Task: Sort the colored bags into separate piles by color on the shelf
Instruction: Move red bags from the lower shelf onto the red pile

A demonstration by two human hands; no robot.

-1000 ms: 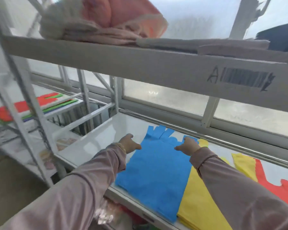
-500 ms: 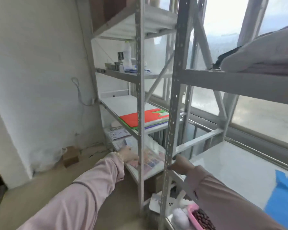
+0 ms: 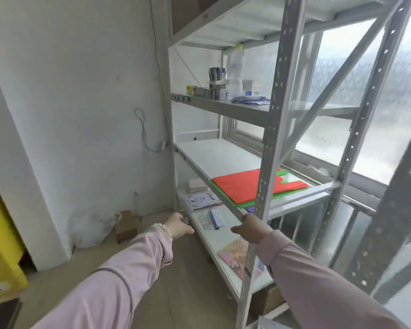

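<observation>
From the head view, you face a grey metal shelf rack (image 3: 268, 143) set against a frosted window (image 3: 356, 110) on the right of the frame, with a white wall (image 3: 69, 91) on the left and a wood-look floor (image 3: 176, 269) along the bottom. Four shelf levels show in the rack. On the third one down, right of centre, lies one flat stack of bags: a red bag (image 3: 242, 186) on top, a green bag (image 3: 240, 202) edging out beneath it, and a sliver of purple bag (image 3: 250, 208) under that. The second level carries small boxes and a clear bottle (image 3: 235, 67). The lowest shelf holds papers and packets; how many, you cannot tell. A cardboard box (image 3: 126, 225) sits on the floor by the wall, and a yellow object (image 3: 0, 252) fills the left edge. Your left hand (image 3: 179, 225) reaches forward, loosely curled and holding nothing. Your right hand (image 3: 253, 227) is up against the rack's front post, fingers curled; whether it grips the post you cannot tell.
</observation>
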